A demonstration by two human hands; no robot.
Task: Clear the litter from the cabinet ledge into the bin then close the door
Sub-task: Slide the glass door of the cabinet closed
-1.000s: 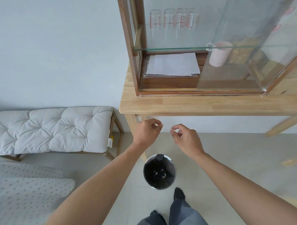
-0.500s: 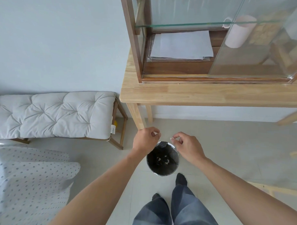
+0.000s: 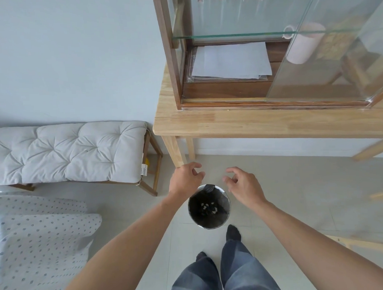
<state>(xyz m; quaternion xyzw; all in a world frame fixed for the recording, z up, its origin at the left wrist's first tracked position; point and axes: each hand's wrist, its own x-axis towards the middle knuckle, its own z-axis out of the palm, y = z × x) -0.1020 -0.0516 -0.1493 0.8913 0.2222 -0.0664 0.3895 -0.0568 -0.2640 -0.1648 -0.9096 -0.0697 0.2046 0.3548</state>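
Observation:
A small round metal bin (image 3: 227,205) with a black liner stands on the floor by my feet, with pale scraps of litter (image 3: 207,207) at its bottom. My left hand (image 3: 185,179) hovers just above and left of the bin's rim, fingers spread and empty. My right hand (image 3: 242,185) hovers above the rim's right side, fingers also apart and empty. Higher up, the wood-framed glass cabinet (image 3: 170,58) rests on a light wooden table (image 3: 250,123). Its glass sliding door (image 3: 335,53) covers the right half, leaving the left half uncovered. The dark ledge (image 3: 225,90) looks bare.
White papers (image 3: 231,61) lie inside the cabinet, and a pink mug (image 3: 300,47) sits behind the glass. A cushioned bench (image 3: 67,153) stands to the left against the wall. A dotted fabric seat (image 3: 37,237) fills the lower left. My legs (image 3: 225,269) are right behind the bin.
Both hands came down from under the table edge to the bin with fingertips pinched, and they have now spread apart. The view tilted down towards the floor.

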